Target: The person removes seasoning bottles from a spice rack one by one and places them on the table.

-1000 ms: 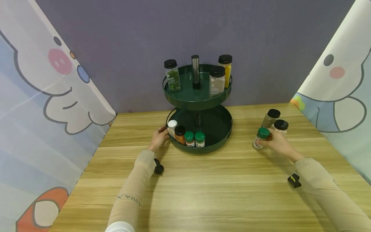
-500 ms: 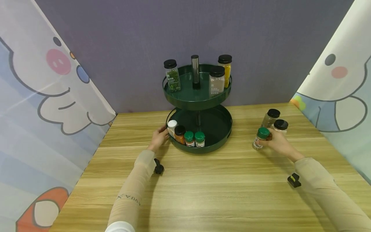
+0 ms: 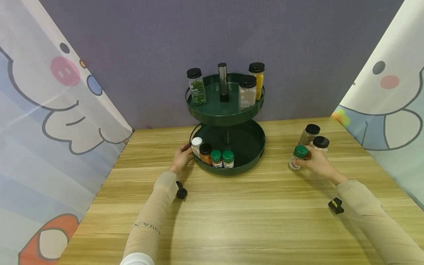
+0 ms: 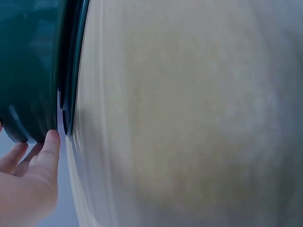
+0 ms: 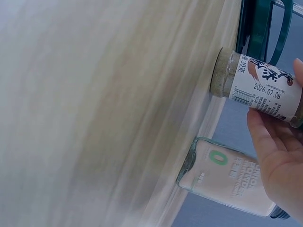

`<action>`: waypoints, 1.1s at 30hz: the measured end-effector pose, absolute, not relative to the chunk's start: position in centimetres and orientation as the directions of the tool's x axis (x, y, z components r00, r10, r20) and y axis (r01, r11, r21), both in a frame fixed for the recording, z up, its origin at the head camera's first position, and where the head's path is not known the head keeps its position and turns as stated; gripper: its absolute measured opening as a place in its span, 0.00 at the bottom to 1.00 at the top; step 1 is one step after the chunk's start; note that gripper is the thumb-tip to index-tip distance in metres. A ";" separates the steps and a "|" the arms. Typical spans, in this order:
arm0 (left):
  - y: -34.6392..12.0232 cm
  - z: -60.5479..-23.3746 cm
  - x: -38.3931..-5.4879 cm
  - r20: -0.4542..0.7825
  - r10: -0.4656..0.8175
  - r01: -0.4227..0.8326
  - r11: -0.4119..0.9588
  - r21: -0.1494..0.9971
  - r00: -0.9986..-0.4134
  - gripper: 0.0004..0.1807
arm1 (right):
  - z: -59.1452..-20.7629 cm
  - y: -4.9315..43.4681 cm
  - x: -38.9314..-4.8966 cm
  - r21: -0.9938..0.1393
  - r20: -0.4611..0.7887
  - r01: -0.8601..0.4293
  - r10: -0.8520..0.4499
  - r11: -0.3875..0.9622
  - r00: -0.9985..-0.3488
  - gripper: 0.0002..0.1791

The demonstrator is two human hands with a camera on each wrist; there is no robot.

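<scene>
My right hand [image 3: 319, 163] holds a small spice jar [image 5: 265, 87] with a green cap and a white printed label, its base close to the wooden table. In the right wrist view the fingers and thumb lie on either side of it, and the jar stands upright in the head view. Beside that hand is a square onion powder jar [image 5: 222, 175] with a black lid. My left hand [image 3: 180, 158] touches the outer left side of a green two-tier round rack [image 3: 243, 170]; its fingertips rest against the lower tray's wall [image 4: 28, 94].
In the lower tray stand a white-capped jar [image 3: 197, 146], a black-lidded orange jar [image 3: 205, 154] and two green-capped jars [image 3: 228, 160]. Tall black-lidded jars [image 3: 247, 94] occupy the upper tray. Another black-lidded jar [image 3: 308, 135] stands behind the right hand. A grey wall [image 3: 159, 66] backs the table.
</scene>
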State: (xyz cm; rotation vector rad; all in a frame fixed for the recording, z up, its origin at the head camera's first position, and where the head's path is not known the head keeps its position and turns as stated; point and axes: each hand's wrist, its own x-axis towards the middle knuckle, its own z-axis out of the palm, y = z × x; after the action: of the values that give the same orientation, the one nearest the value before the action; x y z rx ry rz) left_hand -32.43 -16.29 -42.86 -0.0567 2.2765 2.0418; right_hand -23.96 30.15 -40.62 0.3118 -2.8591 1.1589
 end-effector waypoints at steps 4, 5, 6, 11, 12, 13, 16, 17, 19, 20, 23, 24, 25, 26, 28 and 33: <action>-16.3 -42.9 -32.4 -0.089 0.032 -0.085 0.103 0.991 -0.996 0.27 | -40.5 30.2 -23.9 -0.675 0.103 -0.185 -0.157 0.714 -0.982 0.32; -16.3 -43.0 -32.4 -0.090 0.032 -0.086 0.102 0.991 -0.995 0.27 | -40.5 30.2 -23.9 -0.673 0.100 -0.181 -0.154 0.717 -0.983 0.33; -16.3 -43.0 -32.4 -0.091 0.031 -0.088 0.098 0.991 -0.995 0.27 | -40.4 30.2 -23.9 -0.668 0.100 -0.178 -0.151 0.722 -0.984 0.33; -16.4 -43.0 -32.4 -0.089 0.031 -0.085 0.098 0.992 -0.996 0.27 | -40.1 30.3 -24.0 -0.679 0.092 -0.180 -0.161 0.711 -0.983 0.34; -16.4 -43.0 -32.3 -0.087 0.031 -0.084 0.096 0.992 -0.996 0.28 | -39.9 30.3 -24.0 -0.683 0.089 -0.180 -0.164 0.708 -0.982 0.34; -16.4 -43.0 -32.3 -0.086 0.031 -0.082 0.097 0.992 -0.996 0.28 | -39.8 30.3 -24.0 -0.690 0.086 -0.178 -0.165 0.701 -0.983 0.35; -16.4 -43.0 -32.3 -0.083 0.033 -0.079 0.102 0.992 -0.996 0.28 | -39.5 30.4 -24.0 -0.698 0.083 -0.171 -0.158 0.695 -0.984 0.36; -16.4 -43.0 -32.3 -0.085 0.032 -0.081 0.102 0.992 -0.996 0.28 | -39.4 30.3 -24.0 -0.704 0.081 -0.168 -0.157 0.690 -0.984 0.36; -16.4 -43.0 -32.3 -0.086 0.030 -0.083 0.098 0.992 -0.996 0.28 | -39.1 30.3 -24.1 -0.709 0.078 -0.162 -0.152 0.687 -0.985 0.36; -16.4 -43.0 -32.3 -0.088 0.030 -0.085 0.095 0.992 -0.996 0.28 | -39.0 30.3 -24.1 -0.708 0.077 -0.160 -0.151 0.688 -0.986 0.36; -16.3 -42.8 -32.1 -0.093 0.035 -0.090 0.076 0.993 -0.995 0.27 | -38.6 30.2 -24.1 -0.719 0.064 -0.152 -0.152 0.679 -0.986 0.35; -16.3 -42.4 -31.9 -0.095 0.040 -0.092 0.073 0.993 -0.995 0.27 | -38.5 30.2 -24.1 -0.723 0.062 -0.151 -0.154 0.675 -0.986 0.34; -16.3 -42.5 -32.0 -0.096 0.046 -0.092 0.073 0.993 -0.994 0.27 | -38.4 30.2 -24.1 -0.726 0.060 -0.151 -0.156 0.671 -0.986 0.34; -16.3 -42.5 -32.0 -0.096 0.049 -0.093 0.073 0.993 -0.994 0.27 | -38.3 30.2 -24.2 -0.730 0.057 -0.151 -0.161 0.667 -0.985 0.34; -16.3 -42.5 -32.0 -0.099 0.050 -0.095 0.075 0.993 -0.994 0.27 | -38.1 30.2 -24.2 -0.730 0.058 -0.157 -0.168 0.665 -0.984 0.34; -16.4 -43.1 -32.4 -0.092 0.034 -0.088 0.093 0.992 -0.995 0.28 | -37.2 29.7 -24.0 -0.715 0.076 -0.169 -0.164 0.679 -0.983 0.34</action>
State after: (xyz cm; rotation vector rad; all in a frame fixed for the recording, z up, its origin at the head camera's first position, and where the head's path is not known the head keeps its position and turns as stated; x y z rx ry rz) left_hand -32.42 -16.41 -43.09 -0.0564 2.2534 2.0564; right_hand -24.03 29.66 -37.19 0.2851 -2.8734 1.2240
